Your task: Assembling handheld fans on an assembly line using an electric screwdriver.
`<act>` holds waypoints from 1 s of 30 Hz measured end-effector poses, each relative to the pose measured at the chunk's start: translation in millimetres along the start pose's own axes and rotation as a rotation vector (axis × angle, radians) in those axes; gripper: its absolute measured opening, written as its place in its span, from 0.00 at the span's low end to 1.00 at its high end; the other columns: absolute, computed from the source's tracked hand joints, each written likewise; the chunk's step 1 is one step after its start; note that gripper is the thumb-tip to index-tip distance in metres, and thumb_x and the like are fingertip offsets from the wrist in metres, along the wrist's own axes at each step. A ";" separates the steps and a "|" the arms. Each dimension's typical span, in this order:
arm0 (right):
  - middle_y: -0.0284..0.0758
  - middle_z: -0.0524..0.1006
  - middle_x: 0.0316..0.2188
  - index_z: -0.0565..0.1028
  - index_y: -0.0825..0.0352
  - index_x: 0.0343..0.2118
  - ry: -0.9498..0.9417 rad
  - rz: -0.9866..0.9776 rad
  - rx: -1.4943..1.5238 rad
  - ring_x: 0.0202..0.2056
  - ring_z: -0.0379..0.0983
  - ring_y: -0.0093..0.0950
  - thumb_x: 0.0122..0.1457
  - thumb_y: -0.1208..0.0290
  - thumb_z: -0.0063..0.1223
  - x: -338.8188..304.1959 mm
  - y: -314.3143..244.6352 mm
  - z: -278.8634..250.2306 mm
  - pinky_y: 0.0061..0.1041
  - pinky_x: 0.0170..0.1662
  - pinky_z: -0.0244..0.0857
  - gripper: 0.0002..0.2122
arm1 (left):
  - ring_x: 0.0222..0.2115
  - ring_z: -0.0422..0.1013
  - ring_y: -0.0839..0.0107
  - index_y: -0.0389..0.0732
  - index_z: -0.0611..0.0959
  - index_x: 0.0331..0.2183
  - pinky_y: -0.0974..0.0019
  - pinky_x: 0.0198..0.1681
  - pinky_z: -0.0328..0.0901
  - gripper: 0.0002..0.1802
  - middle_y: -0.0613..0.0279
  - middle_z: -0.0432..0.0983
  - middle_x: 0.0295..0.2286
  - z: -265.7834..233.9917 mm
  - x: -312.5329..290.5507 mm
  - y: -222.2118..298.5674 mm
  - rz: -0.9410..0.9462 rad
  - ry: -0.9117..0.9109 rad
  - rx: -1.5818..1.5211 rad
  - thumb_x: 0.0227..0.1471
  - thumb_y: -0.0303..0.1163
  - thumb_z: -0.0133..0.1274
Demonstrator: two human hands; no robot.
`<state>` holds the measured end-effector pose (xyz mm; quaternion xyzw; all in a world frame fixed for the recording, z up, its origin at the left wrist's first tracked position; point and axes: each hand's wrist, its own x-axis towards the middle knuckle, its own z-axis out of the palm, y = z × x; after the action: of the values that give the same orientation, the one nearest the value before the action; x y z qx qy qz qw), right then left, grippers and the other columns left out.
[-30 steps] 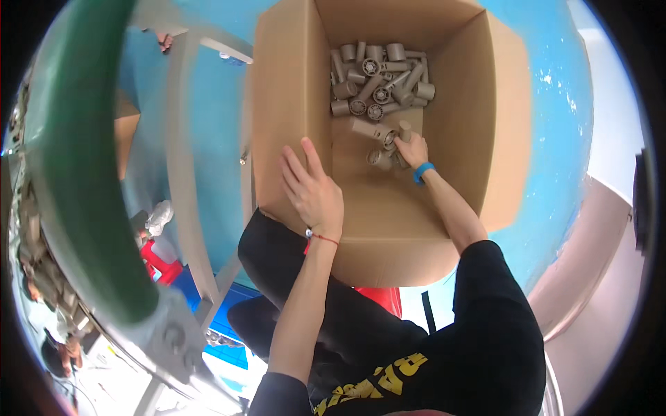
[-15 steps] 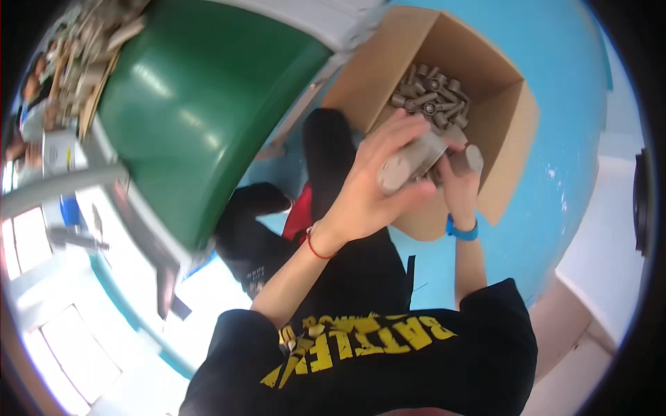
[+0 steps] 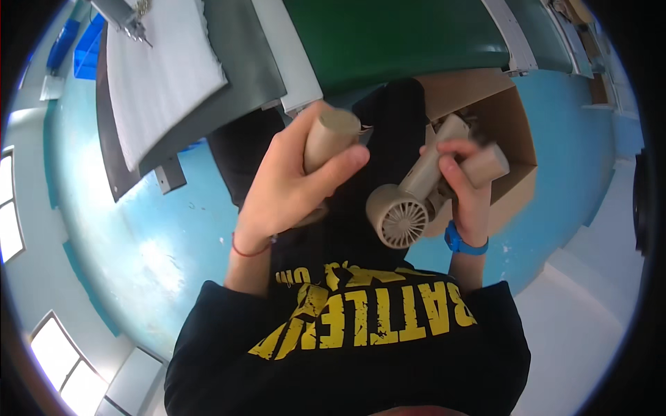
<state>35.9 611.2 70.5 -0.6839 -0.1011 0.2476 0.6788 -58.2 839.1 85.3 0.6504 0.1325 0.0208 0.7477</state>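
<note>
My left hand [image 3: 277, 187] is wrapped round a beige cylindrical piece [image 3: 333, 137], its flat end facing up; the rest of that piece is mostly hidden by the palm. My right hand [image 3: 472, 191] grips a beige handheld fan [image 3: 420, 173], whose round slotted grille faces me and whose handle slants up to the right. A second beige cylinder [image 3: 491, 165] sticks out between the right thumb and fingers; whether it belongs to another fan I cannot tell. Under the right hand stands an open cardboard box [image 3: 522, 135], its contents largely covered by the hand and fan.
A green conveyor belt [image 3: 395, 41] runs along the far side, with a pale metal frame [image 3: 288, 48]. To the left is a grey table edge with a white foam sheet [image 3: 163, 76]. A blue bin [image 3: 89, 48] stands at the far left. My dark-clothed legs [image 3: 388, 111] are between table and box.
My view has swung toward the table. Both hands have come away from above the box's opening and spread apart, each carrying beige pieces; the slotted grille now shows.
</note>
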 end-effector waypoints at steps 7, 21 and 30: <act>0.49 0.74 0.40 0.50 0.60 0.63 -0.219 -0.239 0.197 0.28 0.73 0.22 0.54 0.76 0.54 22.8 -12.3 47.4 0.16 0.28 0.68 0.35 | 0.39 0.69 0.73 0.39 0.74 0.47 0.68 0.46 0.64 0.37 0.62 0.73 0.40 -11.5 -18.5 -36.6 0.034 -0.194 -0.159 0.34 0.38 0.72; 0.41 0.77 0.44 0.70 0.69 0.49 -0.558 -0.443 0.015 0.43 0.75 0.31 0.49 0.78 0.62 54.2 -12.4 51.3 0.26 0.45 0.69 0.23 | 0.39 0.74 0.69 0.39 0.73 0.48 0.70 0.42 0.68 0.35 0.58 0.74 0.46 -12.0 -10.1 -40.5 0.088 0.103 0.199 0.33 0.18 0.65; 0.52 0.67 0.51 0.72 0.70 0.46 -0.632 -0.416 0.190 0.37 0.75 0.34 0.45 0.62 0.69 56.1 4.7 25.8 0.25 0.40 0.69 0.27 | 0.42 0.74 0.66 0.37 0.73 0.47 0.67 0.42 0.69 0.34 0.52 0.73 0.48 -11.3 -18.3 -50.7 0.227 0.228 0.340 0.33 0.17 0.64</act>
<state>70.7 660.2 55.7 -0.4729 -0.4185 0.3115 0.7101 -85.5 838.6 37.5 0.7712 0.1438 0.1553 0.6004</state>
